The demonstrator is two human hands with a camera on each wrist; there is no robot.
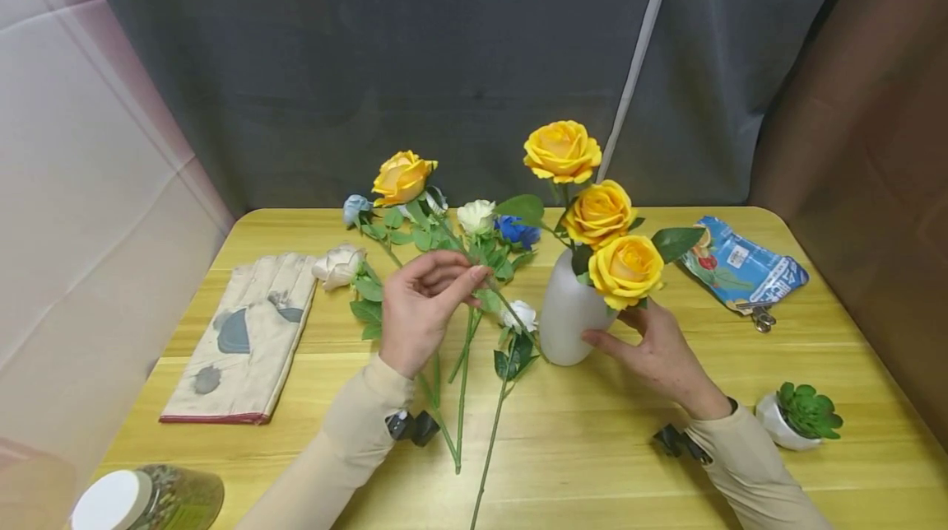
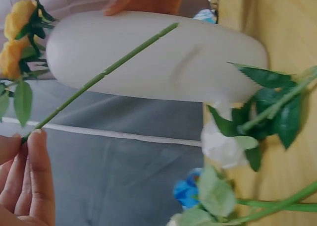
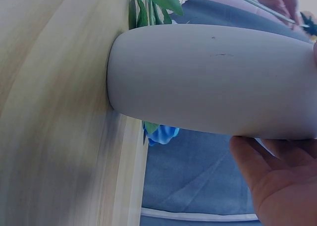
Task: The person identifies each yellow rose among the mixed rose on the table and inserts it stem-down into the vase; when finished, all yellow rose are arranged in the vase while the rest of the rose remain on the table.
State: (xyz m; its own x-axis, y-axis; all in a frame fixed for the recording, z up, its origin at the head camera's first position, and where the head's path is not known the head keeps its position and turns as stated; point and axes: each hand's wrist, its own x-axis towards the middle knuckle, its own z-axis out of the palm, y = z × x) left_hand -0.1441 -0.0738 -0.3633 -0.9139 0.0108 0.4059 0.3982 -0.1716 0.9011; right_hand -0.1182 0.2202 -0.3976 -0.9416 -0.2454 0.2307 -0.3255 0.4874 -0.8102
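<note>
My left hand pinches the stem of a yellow rose between thumb and fingers. In the left wrist view its green stem slants in front of the vase, with the cut end free. My right hand holds a whitish vase by its side, thumb at the front, and the vase stands upright on the table. Three yellow roses stick out of its mouth. Beside the vase lie a small white flower, a blue flower and a cream flower.
At left lie folded cream cloth gloves with a red hem. A white-lidded jar occupies the front left corner. To the right are a blue packet with a metal clip and a potted succulent. Loose stems cross the middle.
</note>
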